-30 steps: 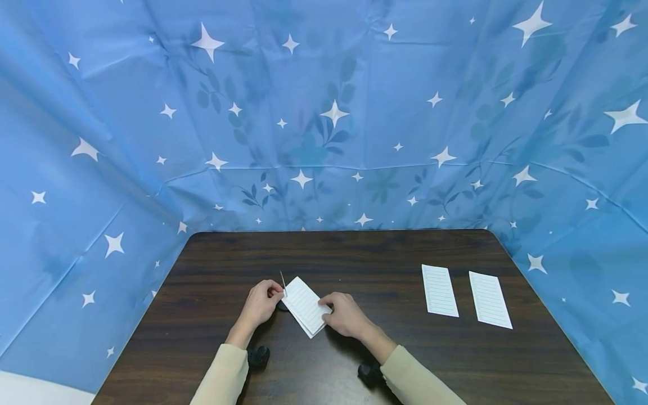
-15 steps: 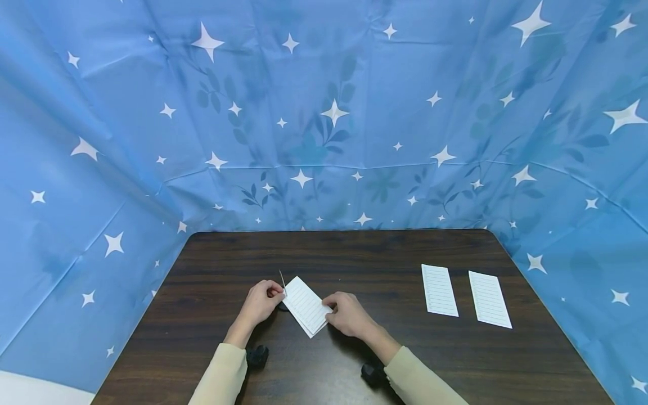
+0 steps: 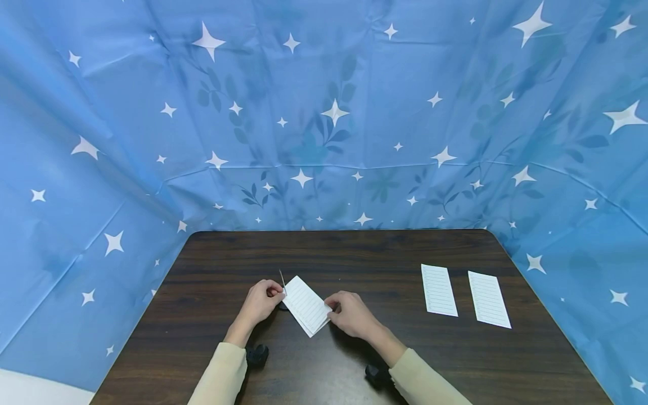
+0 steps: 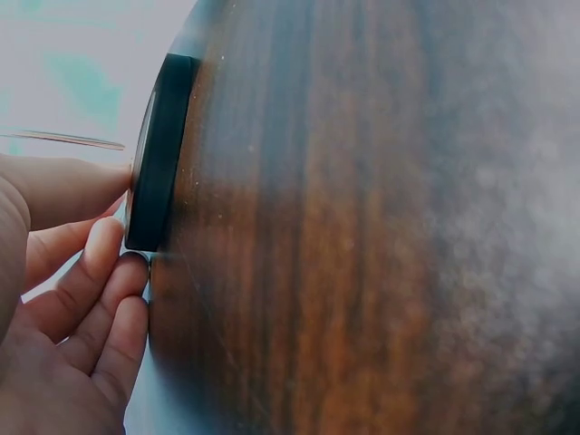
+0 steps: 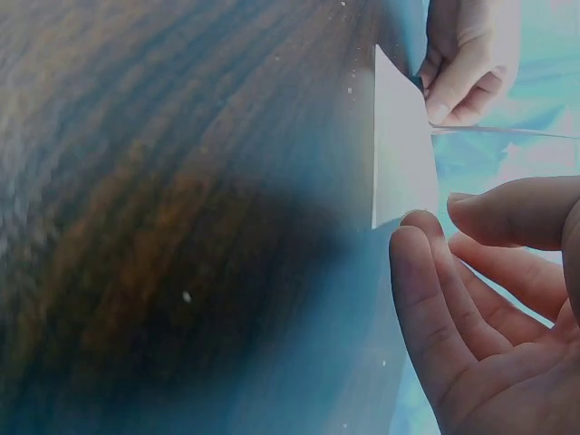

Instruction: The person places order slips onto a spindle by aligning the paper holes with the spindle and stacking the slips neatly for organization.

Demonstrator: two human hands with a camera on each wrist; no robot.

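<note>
Several stacked lined white cards [image 3: 306, 306] lie at a slant in the middle of the table. At their left corner my left hand [image 3: 259, 305] pinches with thumb and fingertips, right beside a thin upright spike [image 3: 282, 279]. A round black base [image 4: 161, 154] stands under the spike and partly under the cards. Whether the spike passes through the cards is hidden. My right hand [image 3: 351, 316] is at the cards' right edge, where its fingertips touch or nearly touch them. In the right wrist view a gap shows between the thumb [image 5: 489, 213] and the fingers.
Two more lined cards, one nearer [image 3: 439, 290] and one farther right [image 3: 489, 299], lie flat and apart on the dark wooden table [image 3: 385, 253]. A blue star-patterned curtain [image 3: 324, 140] hangs behind the table and at its sides.
My right hand has slid slightly to the right along the cards' edge, uncovering more of their right corner. The left hand, spike and cards look almost still.
</note>
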